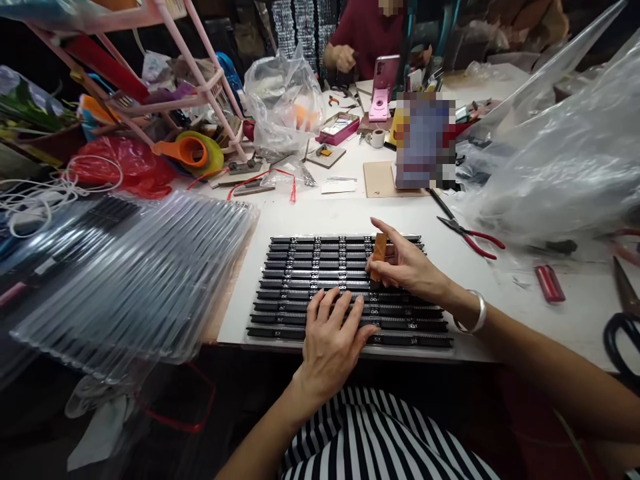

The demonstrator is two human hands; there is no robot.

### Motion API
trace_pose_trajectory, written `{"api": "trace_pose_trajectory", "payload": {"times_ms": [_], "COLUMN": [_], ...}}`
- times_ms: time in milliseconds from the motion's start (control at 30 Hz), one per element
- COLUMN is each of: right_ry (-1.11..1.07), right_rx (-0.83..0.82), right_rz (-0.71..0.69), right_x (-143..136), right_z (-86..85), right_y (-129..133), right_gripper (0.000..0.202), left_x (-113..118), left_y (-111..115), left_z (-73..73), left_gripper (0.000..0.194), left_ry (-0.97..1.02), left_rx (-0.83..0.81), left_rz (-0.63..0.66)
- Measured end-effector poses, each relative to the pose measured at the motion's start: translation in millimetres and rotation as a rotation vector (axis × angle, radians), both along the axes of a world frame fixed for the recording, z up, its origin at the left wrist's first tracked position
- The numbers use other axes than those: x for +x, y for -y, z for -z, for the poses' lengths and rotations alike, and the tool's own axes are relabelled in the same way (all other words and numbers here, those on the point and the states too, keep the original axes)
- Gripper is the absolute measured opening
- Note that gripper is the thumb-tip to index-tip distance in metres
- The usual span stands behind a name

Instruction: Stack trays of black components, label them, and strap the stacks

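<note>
Rows of long black strips with fine silvery teeth lie side by side on a clear plastic tray at the table's front edge. My left hand rests flat on the lower rows, fingers spread. Over the right part of the rows, my right hand pinches a small orange-brown block between thumb and fingers, its index finger stretched out. The block stands upright, its lower end at the strips; whether it presses on them I cannot tell.
Stacked clear ridged trays lie at left. Red-handled pliers, a red lighter and black-handled scissors lie at right, by a large plastic bag. A phone on a pink stand and another person are opposite.
</note>
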State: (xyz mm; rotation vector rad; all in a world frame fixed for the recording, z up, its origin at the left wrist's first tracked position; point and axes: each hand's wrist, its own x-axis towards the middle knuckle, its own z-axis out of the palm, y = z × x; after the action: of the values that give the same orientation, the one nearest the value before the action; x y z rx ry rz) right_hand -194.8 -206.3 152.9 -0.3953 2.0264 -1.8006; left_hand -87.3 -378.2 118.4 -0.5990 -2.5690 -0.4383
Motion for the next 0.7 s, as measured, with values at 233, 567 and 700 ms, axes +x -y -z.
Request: {"api": "trace_pose_trajectory", "payload": {"times_ms": [233,567,700], "right_ry": [0.025,0.061,0.065], "right_rx": [-0.006,-0.015,-0.029], "right_rz": [-0.05,-0.055,-0.051], "right_x": [-0.4,-2.0,-2.5], "right_z": [1.2,2.7,2.3], "right_y": [-1.0,-2.2,-2.7], "right_gripper": [0.076,0.075,0.074], "left_x": [0.7,-0.2,0.1], "left_y": [-0.3,-1.1,-1.5], "left_z": [0.6,0.4,0.2], "left_gripper": [0.034,0.032,0.031], "left_ry": [0.024,0.007,0.003], "left_rx": [0.042,0.056,0.05], "left_rz": [-0.014,-0.015,-0.022]}}
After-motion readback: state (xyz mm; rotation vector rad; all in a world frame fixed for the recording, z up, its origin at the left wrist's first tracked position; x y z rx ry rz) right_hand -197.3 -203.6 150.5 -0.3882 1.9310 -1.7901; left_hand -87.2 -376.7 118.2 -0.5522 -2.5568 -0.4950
